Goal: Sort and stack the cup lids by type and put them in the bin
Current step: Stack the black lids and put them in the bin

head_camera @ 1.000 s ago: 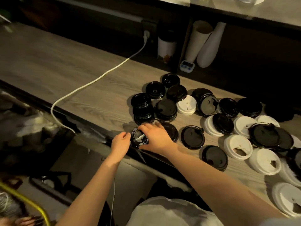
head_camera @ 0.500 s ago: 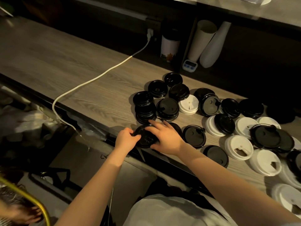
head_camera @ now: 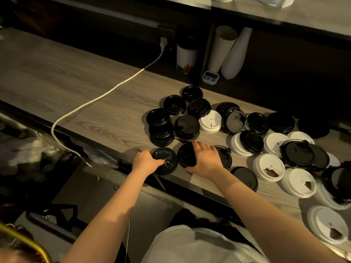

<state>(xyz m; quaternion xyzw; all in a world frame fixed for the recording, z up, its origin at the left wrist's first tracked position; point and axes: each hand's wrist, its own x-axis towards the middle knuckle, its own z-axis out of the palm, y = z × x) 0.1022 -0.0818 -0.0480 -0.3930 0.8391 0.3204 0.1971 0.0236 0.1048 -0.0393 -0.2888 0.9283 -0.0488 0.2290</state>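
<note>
While the person is leaning over the near edge of the wood-grain counter (head_camera: 79,86), the left hand (head_camera: 145,161) is gripping a black lid (head_camera: 165,160), its fingers curled round the lid's left rim. That lid is lying flat at the counter's near edge, top side up. Being round, it has no long axis, but its small rectangular tab is pointing near and slightly right. Just to its right, a second black lid (head_camera: 185,155) is sitting tilted under the right hand (head_camera: 206,158), which is spanning it from above, fingertips at the far rim and thumb hooked round the near rim.

Stacks of black lids (head_camera: 161,130) are standing just beyond the hands. White lids (head_camera: 268,167) are lying mixed with more black ones off to the right. A white cable (head_camera: 98,97) is running from a wall socket at the far side to the near left edge. Against the dim far wall, a small timer (head_camera: 209,75) is leaning beside paper cup stacks (head_camera: 222,48).
</note>
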